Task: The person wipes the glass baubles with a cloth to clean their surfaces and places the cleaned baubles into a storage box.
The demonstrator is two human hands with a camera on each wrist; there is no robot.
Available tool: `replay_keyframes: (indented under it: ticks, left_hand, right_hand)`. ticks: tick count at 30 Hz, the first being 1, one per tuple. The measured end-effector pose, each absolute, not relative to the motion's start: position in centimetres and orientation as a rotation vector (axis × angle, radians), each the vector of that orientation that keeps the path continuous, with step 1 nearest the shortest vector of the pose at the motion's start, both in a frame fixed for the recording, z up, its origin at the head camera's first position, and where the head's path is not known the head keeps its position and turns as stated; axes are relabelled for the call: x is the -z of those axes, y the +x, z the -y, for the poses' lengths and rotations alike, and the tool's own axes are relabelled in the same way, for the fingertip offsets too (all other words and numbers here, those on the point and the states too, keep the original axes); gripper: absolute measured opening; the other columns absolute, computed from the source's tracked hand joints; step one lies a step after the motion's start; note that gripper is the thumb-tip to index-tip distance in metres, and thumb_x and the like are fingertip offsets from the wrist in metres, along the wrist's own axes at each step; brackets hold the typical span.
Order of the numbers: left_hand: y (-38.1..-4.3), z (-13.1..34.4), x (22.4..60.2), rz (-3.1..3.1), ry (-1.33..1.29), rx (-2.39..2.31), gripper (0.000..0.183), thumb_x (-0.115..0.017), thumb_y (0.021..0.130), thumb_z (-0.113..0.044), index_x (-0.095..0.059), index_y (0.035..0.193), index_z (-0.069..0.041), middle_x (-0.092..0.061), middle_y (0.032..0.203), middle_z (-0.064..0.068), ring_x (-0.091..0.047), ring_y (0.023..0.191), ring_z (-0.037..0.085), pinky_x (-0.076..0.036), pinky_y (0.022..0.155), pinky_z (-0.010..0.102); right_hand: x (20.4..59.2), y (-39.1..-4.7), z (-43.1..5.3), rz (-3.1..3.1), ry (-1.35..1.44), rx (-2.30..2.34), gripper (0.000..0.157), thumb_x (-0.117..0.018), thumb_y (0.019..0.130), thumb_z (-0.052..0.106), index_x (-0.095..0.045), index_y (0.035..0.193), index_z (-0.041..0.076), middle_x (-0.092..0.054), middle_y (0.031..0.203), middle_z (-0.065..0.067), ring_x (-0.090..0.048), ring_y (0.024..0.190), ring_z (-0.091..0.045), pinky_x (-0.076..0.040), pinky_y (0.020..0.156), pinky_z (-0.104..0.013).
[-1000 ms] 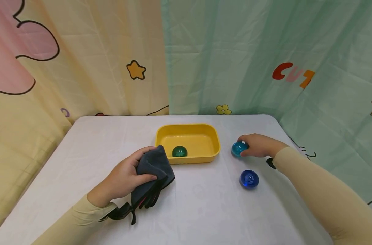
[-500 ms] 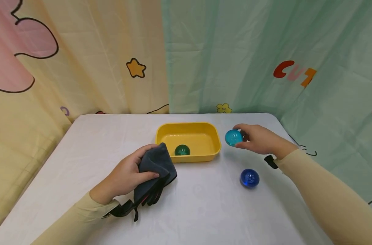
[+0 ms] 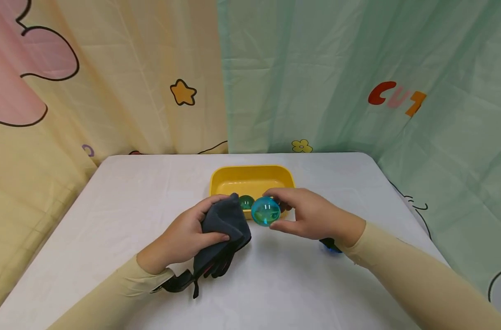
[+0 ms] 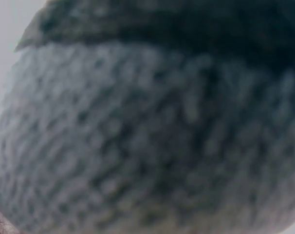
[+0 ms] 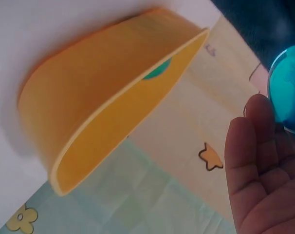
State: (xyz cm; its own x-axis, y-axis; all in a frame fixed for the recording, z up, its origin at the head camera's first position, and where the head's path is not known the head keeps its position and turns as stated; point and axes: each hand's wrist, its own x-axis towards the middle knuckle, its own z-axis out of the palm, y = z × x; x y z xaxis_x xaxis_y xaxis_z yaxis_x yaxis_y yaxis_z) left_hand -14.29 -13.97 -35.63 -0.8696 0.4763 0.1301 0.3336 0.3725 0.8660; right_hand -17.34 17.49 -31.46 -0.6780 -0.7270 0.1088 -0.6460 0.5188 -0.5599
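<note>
I am in a small curtained-off nook, home or studio I cannot tell. A white table with rounded far corners [image 3: 287, 284] stretches before me to twelve o'clock. From ten to twelve hangs a pale yellow fabric curtain [image 3: 135, 50] with an orange cartoon star [image 3: 183, 93]; from twelve to two, a mint-green fabric curtain [image 3: 316, 78] with red, pink and orange letters [image 3: 395, 101].

Three balls [image 3: 265, 211] — one tray [image 3: 252, 175] — one cloth [image 3: 222, 223]
</note>
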Motion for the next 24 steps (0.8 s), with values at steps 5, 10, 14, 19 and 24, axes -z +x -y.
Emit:
replay_keyframes:
  ticks: [5, 10, 14, 19, 24]
  left_hand:
    - [-14.3, 12.8, 35.7, -2.449, 0.831, -1.522, 0.078, -0.087, 0.088, -0.013, -0.047, 0.155, -0.023, -0.062, 0.147, 0.004, -0.064, 0.121, 0.024, -0.055, 0.104, 0.029]
    - [-14.2, 12.3, 35.9, -2.45, 0.89, -1.526, 0.08, -0.087, 0.088, -0.013, -0.045, 0.156, -0.017, -0.06, 0.148, 0.007, -0.064, 0.125, 0.026, -0.053, 0.106, 0.027]
    - [-14.1, 12.2, 35.9, -2.457, 0.891, -1.528, 0.08, -0.087, 0.087, -0.013, -0.046, 0.156, -0.016, -0.06, 0.149, 0.008, -0.064, 0.126, 0.027, -0.053, 0.106, 0.027]
    - [-14.0, 12.2, 35.9, -2.483, 0.892, -1.498, 0.081, -0.088, 0.087, -0.014, -0.046, 0.156, -0.016, -0.06, 0.15, 0.007, -0.063, 0.128, 0.026, -0.052, 0.109, 0.033]
    - [-14.0, 12.2, 36.0, -2.491, 0.902, -1.48, 0.082, -0.088, 0.087, -0.015, -0.046, 0.156, -0.017, -0.06, 0.15, 0.006, -0.062, 0.129, 0.025, -0.051, 0.111, 0.038]
  right_hand:
    - [32.0, -16.0, -15.4, -2.641, -1.233, 0.85, 0.06, -0.082, 0.093, 0.031, -0.056, 0.144, 0.013, -0.068, 0.128, 0.004, -0.067, 0.108, -0.009, -0.06, 0.096, -0.031]
    - [32.6, -15.3, -14.3, -2.68, -1.203, 0.828, 0.065, -0.081, 0.094, 0.03, -0.052, 0.149, 0.011, -0.067, 0.137, 0.001, -0.068, 0.112, -0.011, -0.059, 0.099, -0.032]
    - [33.0, -14.9, -13.9, -2.691, -1.129, 0.843, 0.067, -0.082, 0.094, 0.029, -0.049, 0.15, 0.01, -0.066, 0.137, -0.001, -0.067, 0.112, -0.013, -0.059, 0.1, -0.036]
    - [33.2, -14.4, -13.5, -2.723, -1.024, 0.858, 0.066, -0.082, 0.094, 0.029, -0.047, 0.146, 0.009, -0.066, 0.133, -0.003, -0.067, 0.11, -0.018, -0.059, 0.101, -0.037]
    - [33.4, -14.0, -13.3, -2.763, -1.016, 0.855, 0.061, -0.081, 0.093, 0.03, -0.053, 0.142, 0.007, -0.068, 0.131, -0.004, -0.068, 0.11, -0.019, -0.059, 0.1, -0.037]
